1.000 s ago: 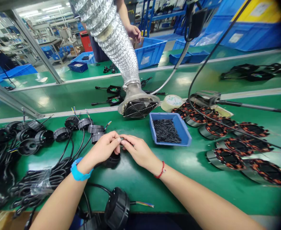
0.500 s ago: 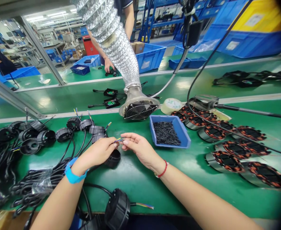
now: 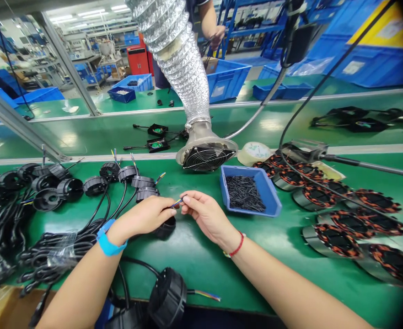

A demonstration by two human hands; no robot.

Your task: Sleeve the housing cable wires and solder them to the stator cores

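Observation:
My left hand (image 3: 149, 217), with a blue wristband, pinches the thin coloured wires (image 3: 178, 201) that stick out between my two hands. My right hand (image 3: 206, 214), with a red string bracelet, pinches the tips of the same wires from the right. Just below my left hand a black round housing (image 3: 165, 227) rests on the green table (image 3: 201, 260), and its black cable runs off to the left. Both hands hover just above the table surface.
A blue tray of small black tubes (image 3: 247, 193) sits right of my hands. Copper-wound stators (image 3: 331, 230) lie further right. Black housings with cables (image 3: 50, 192) crowd the left. A silver duct with a fan (image 3: 204, 155) stands behind. Another housing (image 3: 167, 297) lies at the near edge. Another person's hand (image 3: 218, 34) is far behind.
My hands have drawn slightly apart, and the coloured wire ends now show between the fingertips. The view has shifted a little. The person behind has moved a hand from the far table up.

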